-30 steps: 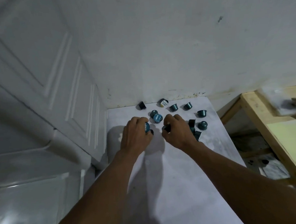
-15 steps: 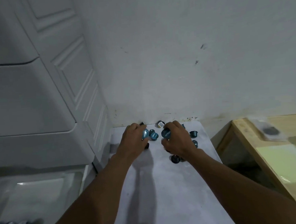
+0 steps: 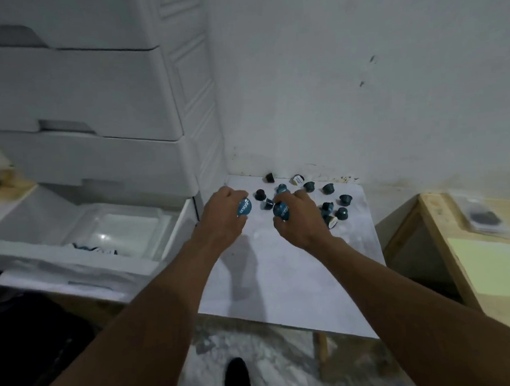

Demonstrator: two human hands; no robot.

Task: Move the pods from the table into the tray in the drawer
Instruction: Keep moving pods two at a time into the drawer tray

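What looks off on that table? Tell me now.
The pods are strewn loose over the table, and several lie tipped: a black pod by the wall, a pale-lidded pod to its right, a third pod near the right hand, which grips a blue pod, as the left hand does. No spill or damage shows.

The drawer [image 3: 72, 259] front hid part of the tray [image 3: 124, 227], and the lettering on one pod [image 3: 244, 207] was unreadably blurred.
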